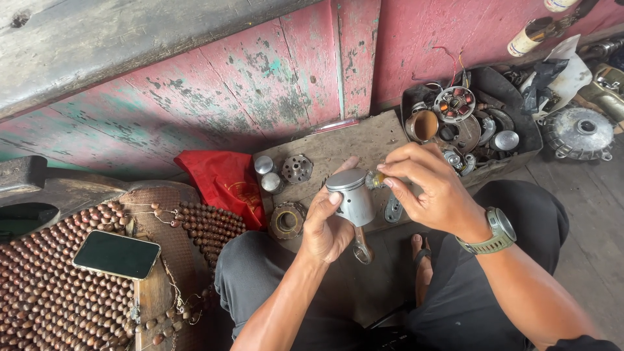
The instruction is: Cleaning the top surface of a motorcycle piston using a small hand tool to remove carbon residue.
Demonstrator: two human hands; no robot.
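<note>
My left hand (328, 227) grips a silver piston (352, 195) by its skirt, crown tilted up, with its connecting rod (362, 248) hanging below the palm. My right hand (432, 188) pinches a small round bearing-like part (375, 179) with thumb and fingers right at the piston's upper side. A green-grey watch (499, 231) sits on my right wrist. Both hands hover above a worn wooden board (338, 149) over my lap.
On the board lie two small silver cylinders (266, 174), a toothed round part (297, 168), a ring-shaped part (286, 221) and a flat plate (393, 209). A black tray (520, 123) of engine parts stands right, a red cloth (224, 185) left, a phone (116, 254) on a beaded seat mat.
</note>
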